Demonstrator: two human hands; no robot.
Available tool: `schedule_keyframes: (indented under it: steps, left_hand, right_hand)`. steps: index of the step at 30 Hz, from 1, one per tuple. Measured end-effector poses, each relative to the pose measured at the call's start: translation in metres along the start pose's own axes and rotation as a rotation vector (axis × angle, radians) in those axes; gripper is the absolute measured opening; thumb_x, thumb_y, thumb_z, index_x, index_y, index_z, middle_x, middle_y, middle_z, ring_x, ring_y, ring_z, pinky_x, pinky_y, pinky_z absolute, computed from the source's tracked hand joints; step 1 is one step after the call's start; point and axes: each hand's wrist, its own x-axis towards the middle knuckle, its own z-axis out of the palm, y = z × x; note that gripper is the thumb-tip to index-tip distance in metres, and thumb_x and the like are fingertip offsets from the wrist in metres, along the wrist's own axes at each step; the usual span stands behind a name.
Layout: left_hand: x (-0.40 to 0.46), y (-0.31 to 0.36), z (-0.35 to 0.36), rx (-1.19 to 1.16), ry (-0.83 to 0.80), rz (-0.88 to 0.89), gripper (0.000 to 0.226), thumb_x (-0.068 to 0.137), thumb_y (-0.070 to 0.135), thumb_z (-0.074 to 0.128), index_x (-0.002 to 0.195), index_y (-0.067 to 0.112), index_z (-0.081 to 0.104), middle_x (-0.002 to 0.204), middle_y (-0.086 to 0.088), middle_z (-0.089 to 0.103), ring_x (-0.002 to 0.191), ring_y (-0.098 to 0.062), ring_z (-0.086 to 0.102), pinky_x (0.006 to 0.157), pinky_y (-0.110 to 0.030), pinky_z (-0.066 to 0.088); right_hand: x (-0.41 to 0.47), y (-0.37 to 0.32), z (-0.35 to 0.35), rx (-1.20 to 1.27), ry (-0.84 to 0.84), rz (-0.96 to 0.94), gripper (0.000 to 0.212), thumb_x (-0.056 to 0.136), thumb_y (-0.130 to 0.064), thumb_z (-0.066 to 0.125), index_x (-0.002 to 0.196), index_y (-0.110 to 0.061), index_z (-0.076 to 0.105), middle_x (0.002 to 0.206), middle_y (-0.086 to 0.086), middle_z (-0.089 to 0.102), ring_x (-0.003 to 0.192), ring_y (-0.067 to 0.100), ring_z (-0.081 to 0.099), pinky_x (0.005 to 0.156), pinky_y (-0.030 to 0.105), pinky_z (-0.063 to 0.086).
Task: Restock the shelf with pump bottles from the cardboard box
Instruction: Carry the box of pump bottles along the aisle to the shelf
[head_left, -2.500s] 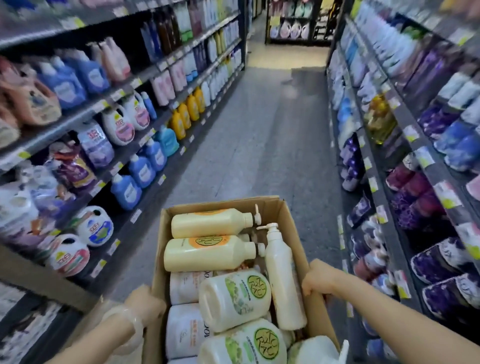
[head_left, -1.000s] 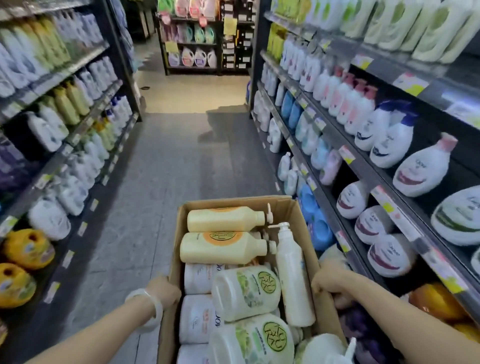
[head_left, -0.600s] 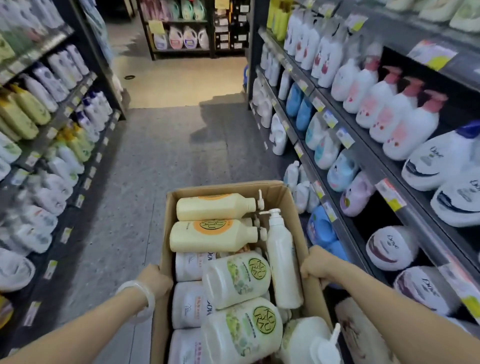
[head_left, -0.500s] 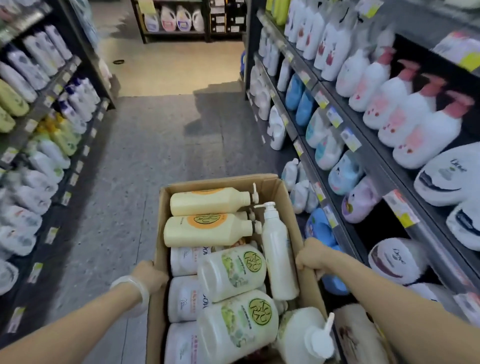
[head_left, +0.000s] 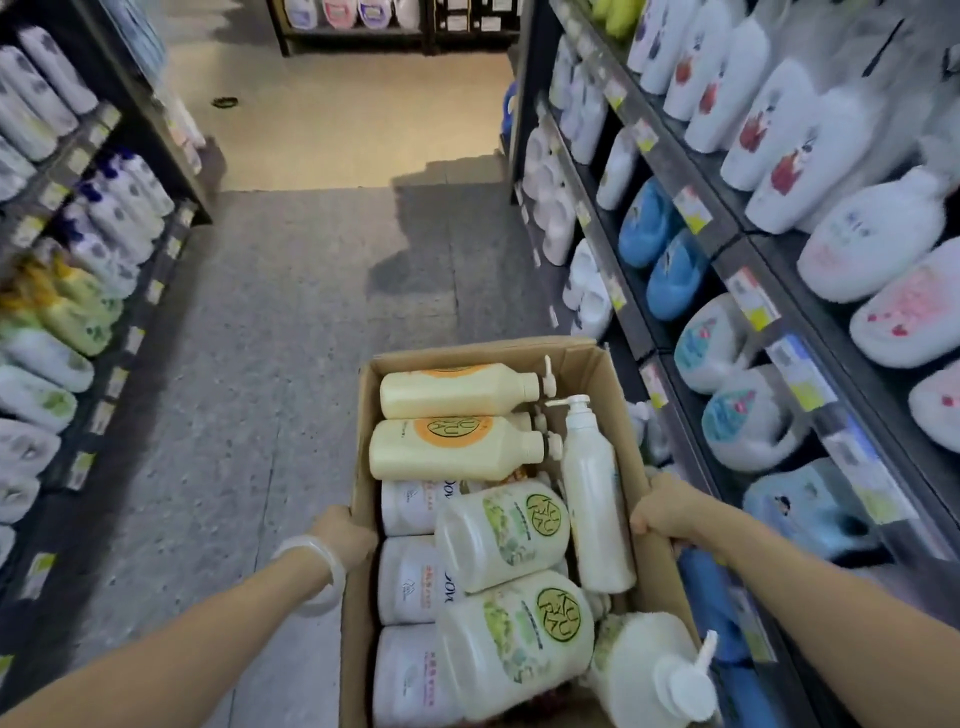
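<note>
Head view: both hands, left, right, grip cardboard box; two yellow bottles visible.

The cardboard box is plain brown. Inside it, two pump bottles are pale yellow with orange round patches, and two jugs are creamy white with green leaf prints and yellow-green round badges. A slim bottle is off-white, and the labelled bottles beneath are white with small red and dark markings. The bracelet is milky white. The floor is speckled grey, turning beige farther off. On the right shelf, dark grey with yellow price tags, sit blue, white and pink-printed containers.
</note>
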Motion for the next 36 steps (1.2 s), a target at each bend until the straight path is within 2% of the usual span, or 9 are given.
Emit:
schedule_keyframes:
  steps: [4, 7, 8, 10, 12, 16, 28, 32, 36]
  left_hand:
    - [0.072, 0.038, -0.007, 0.0, 0.024, -0.03, 0.03, 0.087, 0.004, 0.049, 0.06, 0.011, 0.042, 0.061, -0.005, 0.044, 0.073, -0.024, 0.047, 0.056, -0.026, 0.035]
    - [0.126, 0.069, -0.006, -0.028, 0.05, -0.055, 0.03, 0.085, 0.005, 0.049, 0.055, 0.007, 0.045, 0.054, -0.006, 0.047, 0.052, -0.02, 0.043, 0.049, -0.022, 0.031]
    - [0.141, 0.078, -0.005, -0.018, 0.044, -0.072, 0.03, 0.084, 0.005, 0.049, 0.055, 0.007, 0.045, 0.053, -0.006, 0.047, 0.051, -0.019, 0.041, 0.048, -0.021, 0.03]
    - [0.173, 0.094, -0.003, -0.022, 0.057, -0.092, 0.027, 0.08, 0.005, 0.049, 0.054, 0.008, 0.045, 0.055, -0.007, 0.047, 0.053, -0.019, 0.043, 0.05, -0.022, 0.031]
    - [0.211, 0.107, 0.001, -0.013, 0.085, -0.117, 0.026, 0.076, 0.006, 0.051, 0.051, 0.009, 0.044, 0.054, -0.007, 0.047, 0.055, -0.019, 0.044, 0.053, -0.025, 0.033]
    - [0.29, 0.124, 0.015, 0.02, 0.052, -0.134, 0.027, 0.078, 0.013, 0.05, 0.052, 0.01, 0.048, 0.055, -0.008, 0.051, 0.059, -0.019, 0.047, 0.056, -0.028, 0.035]
    - [0.522, 0.138, 0.1, 0.091, 0.008, -0.13, 0.023, 0.085, 0.007, 0.05, 0.063, 0.007, 0.053, 0.059, -0.006, 0.054, 0.05, -0.016, 0.045, 0.045, -0.019, 0.032]
    - [0.593, 0.135, 0.135, 0.102, 0.001, -0.133, 0.022, 0.084, 0.004, 0.048, 0.063, 0.005, 0.052, 0.057, -0.005, 0.05, 0.05, -0.015, 0.042, 0.043, -0.021, 0.03]
    - [0.657, 0.126, 0.176, 0.048, 0.001, -0.155, 0.035, 0.084, 0.001, 0.047, 0.051, 0.009, 0.039, 0.048, -0.006, 0.041, 0.044, -0.018, 0.036, 0.042, -0.021, 0.027]
  right_hand:
    - [0.07, -0.049, -0.033, -0.011, 0.016, -0.037, 0.012, 0.08, 0.002, 0.055, 0.085, -0.003, 0.046, 0.094, 0.02, 0.052, 0.085, 0.03, 0.053, 0.063, 0.032, 0.044]
    - [0.127, -0.082, -0.054, -0.096, 0.035, -0.039, 0.025, 0.084, -0.003, 0.056, 0.108, 0.0, 0.048, 0.11, 0.019, 0.056, 0.102, 0.031, 0.056, 0.081, 0.034, 0.05]
    - [0.146, -0.091, -0.061, -0.094, 0.031, -0.045, 0.025, 0.083, -0.002, 0.056, 0.107, 0.0, 0.05, 0.108, 0.019, 0.057, 0.101, 0.031, 0.057, 0.081, 0.035, 0.052]
    - [0.182, -0.108, -0.071, -0.059, 0.015, -0.093, 0.009, 0.079, 0.003, 0.053, 0.078, -0.005, 0.048, 0.085, 0.014, 0.054, 0.082, 0.026, 0.055, 0.064, 0.032, 0.047]
    - [0.222, -0.123, -0.081, -0.039, -0.01, -0.088, 0.026, 0.078, 0.005, 0.051, 0.064, -0.012, 0.039, 0.071, 0.009, 0.045, 0.071, 0.022, 0.049, 0.056, 0.027, 0.036]
    - [0.303, -0.145, -0.088, -0.074, -0.047, -0.041, 0.036, 0.079, 0.006, 0.052, 0.057, -0.017, 0.034, 0.062, 0.004, 0.04, 0.057, 0.018, 0.041, 0.049, 0.024, 0.028]
    - [0.553, -0.151, -0.046, -0.04, -0.107, 0.016, 0.043, 0.077, 0.011, 0.047, 0.051, -0.02, 0.033, 0.061, 0.003, 0.042, 0.068, 0.023, 0.044, 0.06, 0.027, 0.03]
    - [0.632, -0.146, -0.027, -0.034, -0.089, 0.056, 0.024, 0.077, 0.01, 0.051, 0.058, -0.005, 0.052, 0.073, 0.014, 0.057, 0.073, 0.029, 0.055, 0.066, 0.032, 0.044]
    - [0.704, -0.134, -0.008, -0.021, -0.052, 0.095, 0.021, 0.077, 0.01, 0.054, 0.066, -0.008, 0.048, 0.083, 0.012, 0.053, 0.081, 0.03, 0.054, 0.066, 0.029, 0.042]
